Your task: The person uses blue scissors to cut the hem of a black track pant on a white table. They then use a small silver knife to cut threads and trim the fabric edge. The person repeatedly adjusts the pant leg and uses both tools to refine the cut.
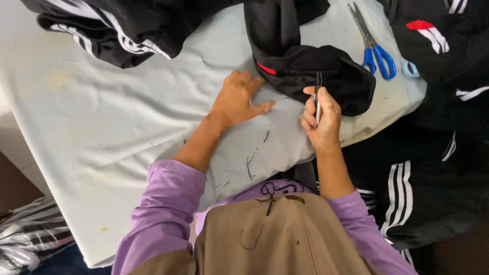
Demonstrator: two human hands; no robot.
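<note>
A black garment (305, 66) with a red trim lies on a pale cloth-covered table (102, 122). My left hand (239, 99) rests flat on the cloth, fingertips at the garment's left edge by the red trim. My right hand (320, 119) is closed around a small metal thread snipper (318, 94), whose dark tip points up at the garment's lower edge. Short black thread scraps (250, 164) lie on the cloth just below my hands.
Blue-handled scissors (374, 48) lie at the table's far right. Black garments with white stripes are piled at the far left (112, 30), far right (443, 35) and beside the table at right (417, 193). A striped plastic bag (30, 234) sits at lower left.
</note>
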